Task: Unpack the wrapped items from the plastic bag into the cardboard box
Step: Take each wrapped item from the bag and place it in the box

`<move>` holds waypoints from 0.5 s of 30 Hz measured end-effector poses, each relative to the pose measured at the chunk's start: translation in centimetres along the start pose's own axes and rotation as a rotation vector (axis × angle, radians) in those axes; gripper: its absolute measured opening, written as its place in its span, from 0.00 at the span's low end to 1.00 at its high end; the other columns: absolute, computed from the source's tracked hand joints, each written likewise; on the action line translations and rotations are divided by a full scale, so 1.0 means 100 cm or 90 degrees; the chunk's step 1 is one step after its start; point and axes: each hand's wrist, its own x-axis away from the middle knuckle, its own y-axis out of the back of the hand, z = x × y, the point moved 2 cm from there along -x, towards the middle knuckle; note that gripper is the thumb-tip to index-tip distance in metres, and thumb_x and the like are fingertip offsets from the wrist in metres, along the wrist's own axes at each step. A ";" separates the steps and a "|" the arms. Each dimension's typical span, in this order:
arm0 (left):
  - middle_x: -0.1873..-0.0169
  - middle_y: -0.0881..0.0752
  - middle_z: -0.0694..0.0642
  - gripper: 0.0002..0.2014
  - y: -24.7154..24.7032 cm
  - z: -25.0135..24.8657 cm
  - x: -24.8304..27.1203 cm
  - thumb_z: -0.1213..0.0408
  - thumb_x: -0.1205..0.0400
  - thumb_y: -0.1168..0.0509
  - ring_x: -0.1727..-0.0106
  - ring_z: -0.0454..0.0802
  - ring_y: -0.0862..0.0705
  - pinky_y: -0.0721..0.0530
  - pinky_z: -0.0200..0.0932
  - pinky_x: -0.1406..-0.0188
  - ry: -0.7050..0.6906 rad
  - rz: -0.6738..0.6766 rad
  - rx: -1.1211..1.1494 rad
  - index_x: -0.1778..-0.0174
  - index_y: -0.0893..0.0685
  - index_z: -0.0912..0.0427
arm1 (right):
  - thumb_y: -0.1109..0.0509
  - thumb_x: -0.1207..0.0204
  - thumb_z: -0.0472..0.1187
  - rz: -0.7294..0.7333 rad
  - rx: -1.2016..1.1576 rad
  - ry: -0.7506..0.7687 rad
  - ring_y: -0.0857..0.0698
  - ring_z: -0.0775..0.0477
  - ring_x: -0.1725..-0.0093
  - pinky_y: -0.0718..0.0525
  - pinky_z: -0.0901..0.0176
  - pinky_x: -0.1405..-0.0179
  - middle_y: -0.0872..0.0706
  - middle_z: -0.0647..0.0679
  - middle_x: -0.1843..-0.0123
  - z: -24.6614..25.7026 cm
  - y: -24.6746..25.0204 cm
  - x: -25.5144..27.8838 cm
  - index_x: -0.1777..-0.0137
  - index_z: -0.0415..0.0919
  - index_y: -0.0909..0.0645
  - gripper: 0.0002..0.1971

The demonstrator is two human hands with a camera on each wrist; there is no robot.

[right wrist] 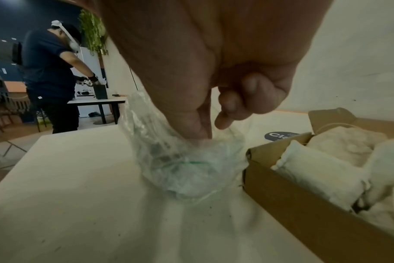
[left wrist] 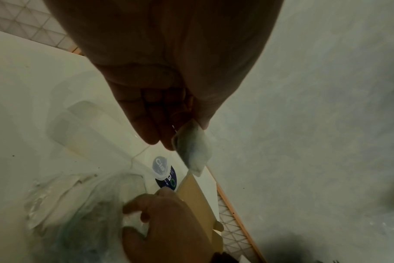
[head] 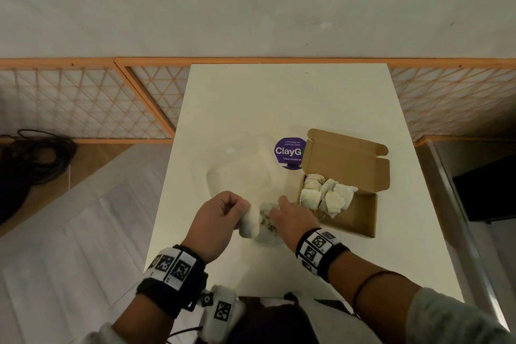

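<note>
A crumpled clear plastic bag (head: 266, 222) (right wrist: 187, 165) lies on the white table (head: 279, 98), just left of the open cardboard box (head: 354, 218) (right wrist: 292, 195). My left hand (head: 243, 212) (left wrist: 187, 131) pinches a raised edge of the bag between thumb and fingers. My right hand (head: 279, 205) (right wrist: 205, 131) reaches down into the bag's mouth, thumb and forefinger pressed together on the plastic. What lies under those fingertips is hidden. Several white wrapped items (head: 326, 195) (right wrist: 315, 170) fill the far end of the box.
A flat sheet of clear plastic (head: 240, 170) lies beyond the bag. A purple round sticker (head: 287, 152) sits on the table beside the box lid (head: 346, 156). The table edges are close on both sides. Another person (right wrist: 50, 71) stands at a far table.
</note>
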 end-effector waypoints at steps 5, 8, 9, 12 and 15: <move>0.69 0.10 0.51 0.09 -0.003 -0.001 -0.002 0.63 0.11 0.33 0.68 0.40 0.16 0.16 0.34 0.62 -0.012 0.001 -0.024 0.57 0.14 0.60 | 0.37 0.14 0.32 -0.014 -0.052 -0.008 0.16 0.42 0.46 0.15 0.51 0.50 0.21 0.44 0.43 -0.014 0.005 0.000 0.39 0.40 0.19 0.09; 0.67 0.09 0.54 0.10 -0.004 0.001 -0.007 0.58 0.12 0.33 0.65 0.45 0.15 0.12 0.49 0.55 -0.025 0.009 -0.060 0.58 0.14 0.56 | 0.36 0.12 0.40 -0.029 -0.178 -0.042 0.17 0.49 0.47 0.18 0.58 0.49 0.21 0.51 0.46 -0.029 0.014 0.004 0.44 0.47 0.18 0.05; 0.66 0.09 0.55 0.10 -0.005 0.001 -0.008 0.58 0.12 0.33 0.64 0.48 0.14 0.12 0.54 0.52 -0.028 0.016 -0.063 0.58 0.15 0.55 | 0.37 0.11 0.43 -0.034 -0.225 -0.054 0.18 0.51 0.48 0.18 0.58 0.48 0.20 0.53 0.47 -0.033 0.018 0.007 0.45 0.49 0.18 0.06; 0.66 0.09 0.53 0.10 -0.008 -0.001 -0.010 0.57 0.12 0.33 0.63 0.51 0.12 0.11 0.57 0.50 -0.040 0.032 -0.084 0.59 0.15 0.52 | 0.35 0.12 0.47 -0.078 -0.328 -0.050 0.20 0.55 0.51 0.20 0.58 0.48 0.18 0.56 0.51 -0.043 0.034 0.023 0.49 0.50 0.17 0.06; 0.64 0.10 0.48 0.09 -0.013 -0.004 -0.011 0.55 0.13 0.32 0.66 0.47 0.14 0.12 0.51 0.54 -0.059 0.063 -0.138 0.59 0.15 0.49 | 0.34 0.13 0.47 -0.108 -0.383 -0.012 0.21 0.59 0.51 0.19 0.61 0.47 0.19 0.58 0.50 -0.047 0.048 0.038 0.49 0.52 0.18 0.04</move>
